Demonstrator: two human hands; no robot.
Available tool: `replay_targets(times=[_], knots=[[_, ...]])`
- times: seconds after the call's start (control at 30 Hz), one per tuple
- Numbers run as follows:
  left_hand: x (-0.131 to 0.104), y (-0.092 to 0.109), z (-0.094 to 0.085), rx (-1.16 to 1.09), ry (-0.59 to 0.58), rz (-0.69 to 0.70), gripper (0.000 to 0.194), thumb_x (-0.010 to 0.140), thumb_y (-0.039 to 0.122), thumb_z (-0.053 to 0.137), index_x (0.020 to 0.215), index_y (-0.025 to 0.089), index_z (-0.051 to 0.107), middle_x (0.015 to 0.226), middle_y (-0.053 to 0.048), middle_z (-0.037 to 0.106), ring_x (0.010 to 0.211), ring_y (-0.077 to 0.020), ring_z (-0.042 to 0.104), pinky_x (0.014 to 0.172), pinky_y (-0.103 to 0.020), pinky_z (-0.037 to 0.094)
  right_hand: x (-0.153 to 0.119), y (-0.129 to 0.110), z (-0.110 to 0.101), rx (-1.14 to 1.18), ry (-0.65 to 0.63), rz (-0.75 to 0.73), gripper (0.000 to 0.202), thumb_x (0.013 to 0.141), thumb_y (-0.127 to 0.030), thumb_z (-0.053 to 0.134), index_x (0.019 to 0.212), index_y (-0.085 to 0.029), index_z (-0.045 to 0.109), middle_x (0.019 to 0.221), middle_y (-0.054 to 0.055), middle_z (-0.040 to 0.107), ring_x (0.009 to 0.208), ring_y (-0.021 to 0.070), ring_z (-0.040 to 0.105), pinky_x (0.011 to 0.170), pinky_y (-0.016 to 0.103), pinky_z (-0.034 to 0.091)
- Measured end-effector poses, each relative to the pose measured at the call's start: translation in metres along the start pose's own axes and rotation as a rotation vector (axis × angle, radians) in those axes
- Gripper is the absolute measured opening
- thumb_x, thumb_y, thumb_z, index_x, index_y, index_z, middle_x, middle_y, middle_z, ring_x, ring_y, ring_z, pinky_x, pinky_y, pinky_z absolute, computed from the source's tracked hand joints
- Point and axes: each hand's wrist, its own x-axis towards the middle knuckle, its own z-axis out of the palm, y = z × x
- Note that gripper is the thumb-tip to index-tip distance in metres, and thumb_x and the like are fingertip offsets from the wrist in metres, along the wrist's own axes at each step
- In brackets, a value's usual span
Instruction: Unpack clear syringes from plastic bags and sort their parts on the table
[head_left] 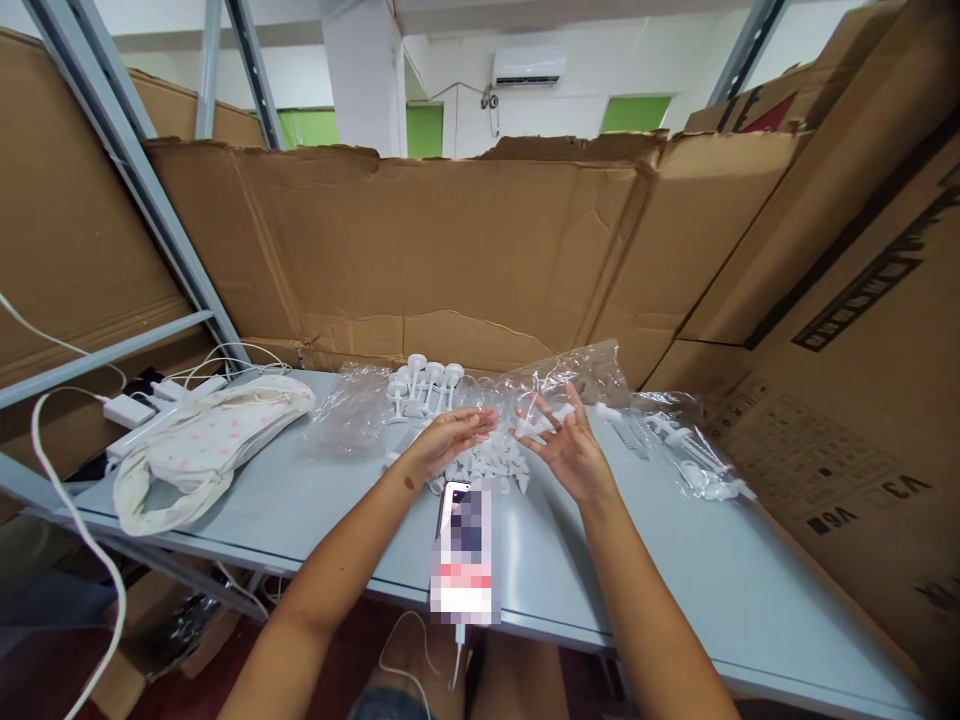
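My left hand [456, 436] is over the left side of a pile of small white plastic pieces [489, 464], its fingers stretched out and nothing seen in them. To the right of the pile, my right hand [576, 455] is raised palm up with the fingers spread. Some white pieces show behind its fingertips; whether any touches them I cannot tell. Several white plunger-like parts with round heads [424, 378] stand behind my left hand. A clear plastic bag [592, 372] lies behind my right hand. Below the pile, a phone [466, 550] with a blurred screen lies at the table edge.
More white parts in clear plastic [694, 455] lie to the right. Another clear bag [352, 410] and a white cloth bag [217, 440] are on the left, by a power strip [154, 415] with cables. Cardboard [442, 250] walls the grey table [675, 590].
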Motion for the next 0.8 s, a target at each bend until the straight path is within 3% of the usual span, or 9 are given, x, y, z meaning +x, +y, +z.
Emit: replay_targets(times=[0.27,0.43,0.57,0.67,0.8], knots=[[0.004,-0.004,0.0,-0.115,0.093,-0.023,0.025,0.086,0.024,0.057,0.11,0.016,0.062,0.123,-0.014,0.061,0.094,-0.0179,0.066,0.101,-0.041,0.042,-0.001,0.001,-0.001,-0.013,0.039,-0.04,0.059,0.076,-0.038,0.07,0.128,-0.047,0.044,0.133,-0.005,0.055,0.119,0.0222,0.055,0.103,0.057,0.038],[0.004,-0.004,0.001,-0.052,0.112,-0.014,0.026,0.088,0.027,0.055,0.111,0.017,0.06,0.122,-0.013,0.06,0.098,-0.0176,0.064,0.1,-0.04,0.044,-0.001,0.004,0.003,-0.053,0.05,-0.035,0.049,0.073,-0.038,0.072,0.119,-0.037,0.057,0.141,0.0,0.048,0.127,0.0231,0.047,0.106,0.053,0.036],[0.003,-0.004,0.002,0.023,0.115,0.0,0.028,0.085,0.029,0.057,0.11,0.016,0.061,0.127,-0.013,0.057,0.105,-0.0195,0.06,0.097,-0.04,0.046,0.0,0.008,0.002,-0.066,0.066,-0.023,0.045,0.073,-0.035,0.072,0.117,-0.034,0.06,0.137,0.002,0.052,0.127,0.0237,0.047,0.106,0.051,0.037],[0.002,-0.005,0.003,0.136,0.089,0.03,0.029,0.081,0.022,0.058,0.109,0.017,0.064,0.132,-0.012,0.054,0.115,-0.0208,0.054,0.097,-0.039,0.044,0.001,0.011,0.002,-0.082,0.085,-0.012,0.045,0.074,-0.035,0.071,0.117,-0.034,0.059,0.13,0.001,0.058,0.122,0.0227,0.052,0.106,0.05,0.037],[0.005,-0.012,0.001,0.468,0.092,0.103,0.042,0.07,0.007,0.057,0.11,0.018,0.065,0.124,-0.008,0.06,0.115,-0.0214,0.053,0.098,-0.037,0.041,0.002,0.014,0.001,-0.076,0.129,-0.007,0.043,0.075,-0.037,0.071,0.116,-0.034,0.059,0.124,0.001,0.062,0.118,0.0216,0.055,0.106,0.05,0.038]])
